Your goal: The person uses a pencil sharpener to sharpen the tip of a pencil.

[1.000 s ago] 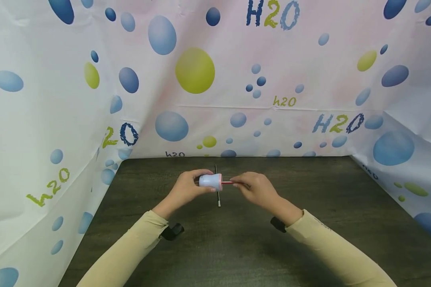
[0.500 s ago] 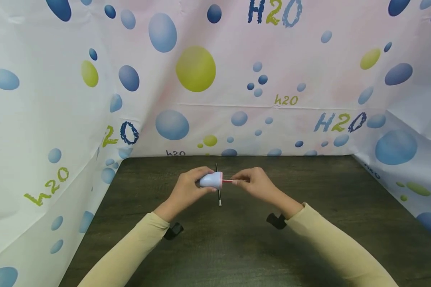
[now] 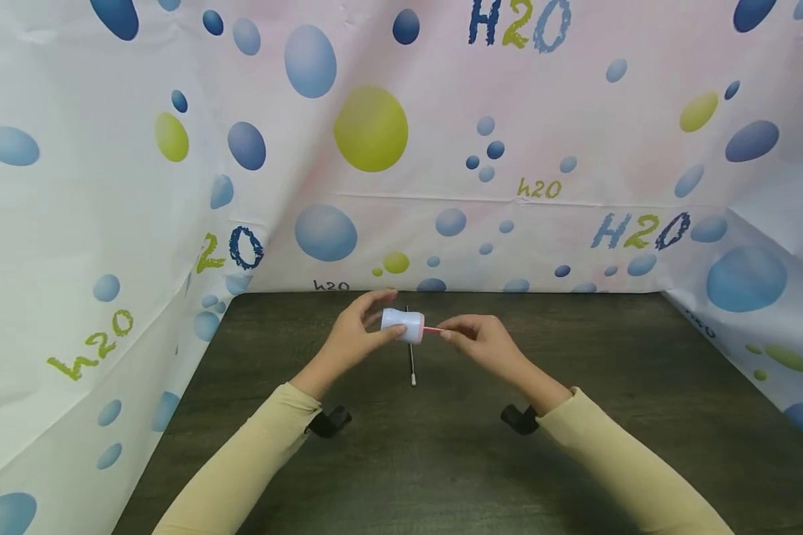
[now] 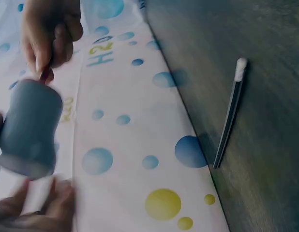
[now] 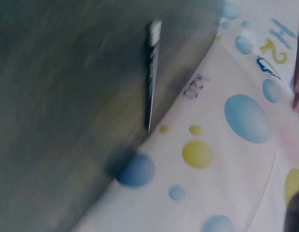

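Note:
A pale blue, waisted cylinder with a pink end (image 3: 401, 325) lies sideways in the air over the table. My left hand (image 3: 355, 338) holds it, thumb across its near side, fingers spread behind and above. My right hand (image 3: 483, 343) pinches a thin red stick (image 3: 432, 329) whose other end meets the middle of the pink end. In the left wrist view the cylinder (image 4: 31, 128) is blurred, and the right hand (image 4: 52, 38) grips the stick just above it. The right wrist view catches only a strip of fingers at its right edge.
On the dark table (image 3: 388, 461), below and behind the cylinder, lies a thin dark stick with a white tip (image 3: 412, 364). It shows whole in the left wrist view. A white backdrop with blue and green spots (image 3: 442, 148) rises at the table's far edge and both sides.
My left fingers have loosened and lifted from the cylinder, so more of its blue body shows. Cylinder and red stick have risen slightly and tilted. The stick on the table stays put.

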